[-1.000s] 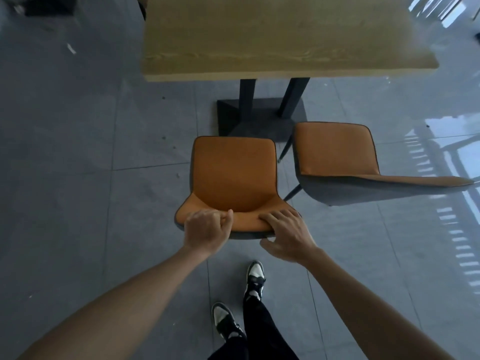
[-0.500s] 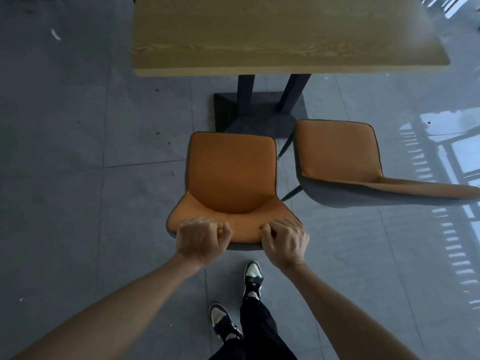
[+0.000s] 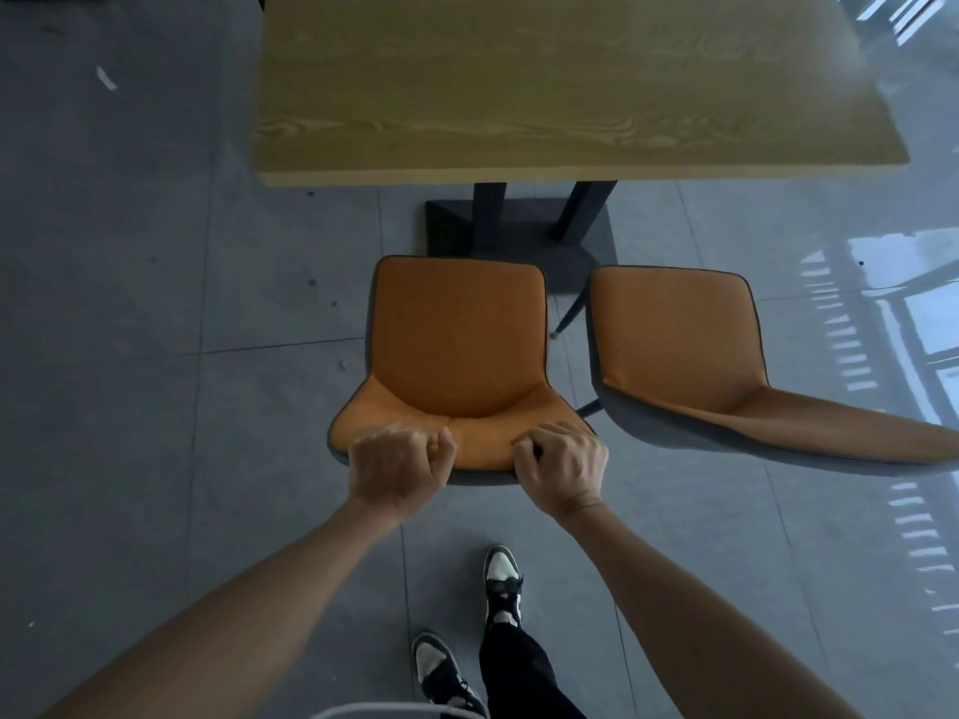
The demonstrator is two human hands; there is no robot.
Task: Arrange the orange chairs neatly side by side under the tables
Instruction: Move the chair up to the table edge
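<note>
An orange chair (image 3: 456,345) with a dark grey shell stands in front of me, its seat facing the wooden table (image 3: 560,80). My left hand (image 3: 397,467) and my right hand (image 3: 563,467) both grip the top edge of its backrest, fingers curled over it. A second orange chair (image 3: 680,345) stands just to its right, turned slightly clockwise, its backrest stretching toward the right edge. Both seats sit short of the table's near edge, close to its dark pedestal base (image 3: 519,225).
Grey tiled floor (image 3: 155,407) spreads out on the left and behind me. My feet in black and white shoes (image 3: 501,578) stand right behind the held chair. Bright window reflections lie on the floor at right (image 3: 908,329).
My right hand closed from a loose hold into a firm grip on the backrest. The two chairs now stand closer to parallel, and my view has shifted slightly.
</note>
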